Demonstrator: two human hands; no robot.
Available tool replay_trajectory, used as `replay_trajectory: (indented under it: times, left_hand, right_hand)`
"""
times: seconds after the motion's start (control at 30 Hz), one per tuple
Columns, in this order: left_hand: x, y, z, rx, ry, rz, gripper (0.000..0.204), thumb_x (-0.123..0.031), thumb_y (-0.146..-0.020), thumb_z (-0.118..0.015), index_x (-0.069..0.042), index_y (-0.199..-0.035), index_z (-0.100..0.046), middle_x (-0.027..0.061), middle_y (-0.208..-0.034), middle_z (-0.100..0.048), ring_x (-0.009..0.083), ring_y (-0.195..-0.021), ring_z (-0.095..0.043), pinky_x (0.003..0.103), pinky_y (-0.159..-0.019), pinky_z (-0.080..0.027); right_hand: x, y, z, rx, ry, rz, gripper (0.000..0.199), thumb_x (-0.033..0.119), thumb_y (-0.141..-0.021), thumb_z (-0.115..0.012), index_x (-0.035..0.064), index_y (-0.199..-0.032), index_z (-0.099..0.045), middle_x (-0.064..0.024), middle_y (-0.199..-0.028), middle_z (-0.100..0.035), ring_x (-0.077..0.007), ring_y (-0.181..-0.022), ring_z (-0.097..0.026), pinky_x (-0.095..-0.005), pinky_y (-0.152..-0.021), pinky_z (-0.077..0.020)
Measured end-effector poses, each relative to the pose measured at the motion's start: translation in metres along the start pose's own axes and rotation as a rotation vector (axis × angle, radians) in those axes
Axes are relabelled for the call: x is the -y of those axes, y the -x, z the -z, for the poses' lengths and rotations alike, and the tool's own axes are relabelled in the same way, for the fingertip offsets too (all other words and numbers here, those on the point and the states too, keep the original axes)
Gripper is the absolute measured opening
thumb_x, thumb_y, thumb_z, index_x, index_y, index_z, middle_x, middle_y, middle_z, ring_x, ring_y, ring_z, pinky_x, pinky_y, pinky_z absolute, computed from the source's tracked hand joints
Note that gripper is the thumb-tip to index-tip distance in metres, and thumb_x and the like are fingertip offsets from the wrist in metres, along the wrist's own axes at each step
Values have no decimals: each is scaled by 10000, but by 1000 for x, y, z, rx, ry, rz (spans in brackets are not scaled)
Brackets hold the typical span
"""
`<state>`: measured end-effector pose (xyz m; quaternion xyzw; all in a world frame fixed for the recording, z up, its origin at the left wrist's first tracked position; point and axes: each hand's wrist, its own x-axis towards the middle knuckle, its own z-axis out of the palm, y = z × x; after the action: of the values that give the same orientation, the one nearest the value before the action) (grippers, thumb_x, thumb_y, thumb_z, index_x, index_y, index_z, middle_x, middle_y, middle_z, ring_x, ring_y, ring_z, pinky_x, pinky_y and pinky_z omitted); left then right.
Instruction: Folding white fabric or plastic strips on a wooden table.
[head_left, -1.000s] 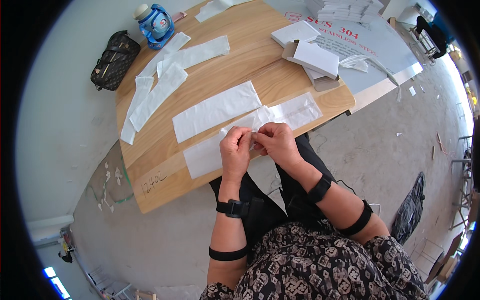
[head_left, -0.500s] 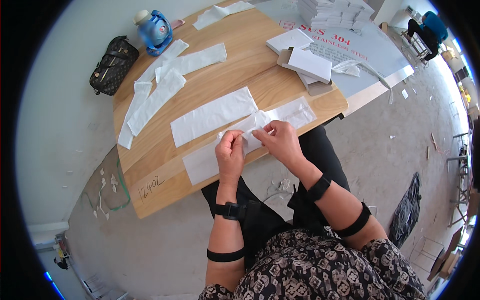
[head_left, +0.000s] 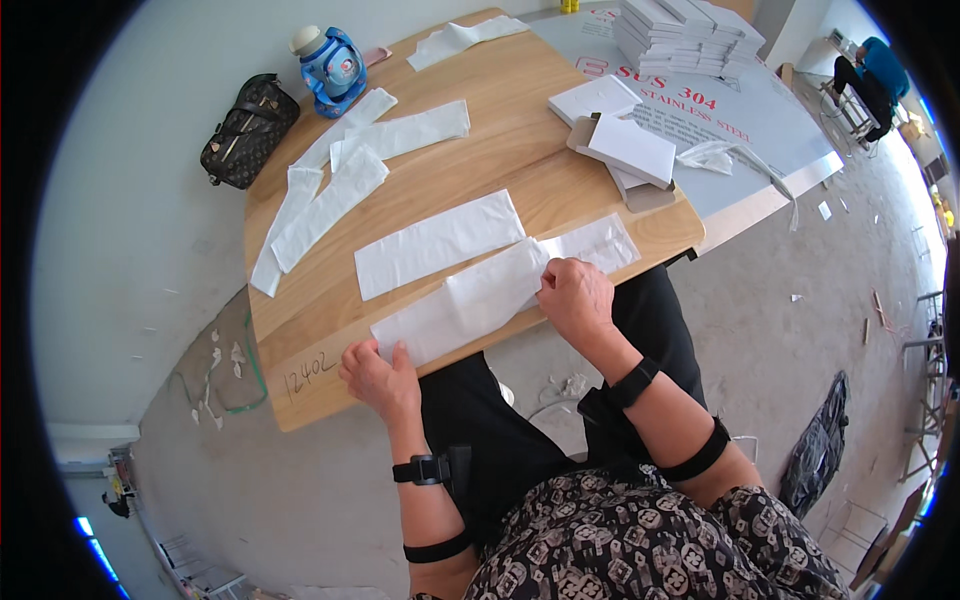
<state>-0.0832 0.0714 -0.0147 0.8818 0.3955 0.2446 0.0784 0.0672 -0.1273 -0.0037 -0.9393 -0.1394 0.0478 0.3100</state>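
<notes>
A long white folded sheet [head_left: 480,290] lies along the near edge of the table, partly over a clear plastic sleeve [head_left: 603,240] whose right end shows. My left hand [head_left: 383,385] is at the sheet's left end, thumb and fingers apart, fingertips touching its corner. Further right, my right hand [head_left: 578,300] is closed, with curled fingers pinching at the sleeve where the sheet ends; the fingertips are partly hidden. Just beyond lies another flat white folded sheet [head_left: 440,245], untouched.
Several white strips [head_left: 330,205] lie at the table's left, near a brown handbag [head_left: 248,132] and a blue bottle [head_left: 333,72]. White boxes [head_left: 632,150], one with its flap up, stand at the right. Stacked white boxes [head_left: 685,38] are behind. A person [head_left: 872,85] sits far right.
My left hand has moved left and down from the middle to the sheet's left end, its fingers parting. My right hand has shifted slightly down. The bunched white sheet now lies flatter.
</notes>
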Motion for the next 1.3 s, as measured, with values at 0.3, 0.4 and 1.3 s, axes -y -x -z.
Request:
replay_trajectory:
  times: [0.3, 0.4, 1.3]
  left_hand:
    - [2, -7, -12, 56, 187, 56, 173, -56, -781, -681, -55, -815, -511, 71, -1001, -542, 306, -1031, -470, 474, -861, -373]
    - [-5, -13, -15, 20, 202, 22, 154, -48, -774, -673, -45, -786, -520, 89, -942, -557, 316, -998, -485, 459, -848, -388]
    - [-93, 6, -15, 105, 396, -598, 530, -54, -636, -693, -52, -1140, -529, 146, -1312, -474, 372, -1270, -392, 498, -1034, -293]
  right_hand:
    - [-7, 0, 0, -123, -54, 103, 122, 158, -767, -614, 47, -720, -626, -131, -791, -645, -342, -751, -630, -447, -644, -497]
    - [-12, -3, 0, -142, -60, 82, 123, 158, -763, -617, 48, -708, -616, -122, -782, -637, -341, -744, -626, -446, -637, -494]
    - [-13, -17, 5, 41, 46, -27, 144, 161, -767, -618, 28, -732, -661, -198, -766, -667, -379, -750, -657, -470, -679, -517]
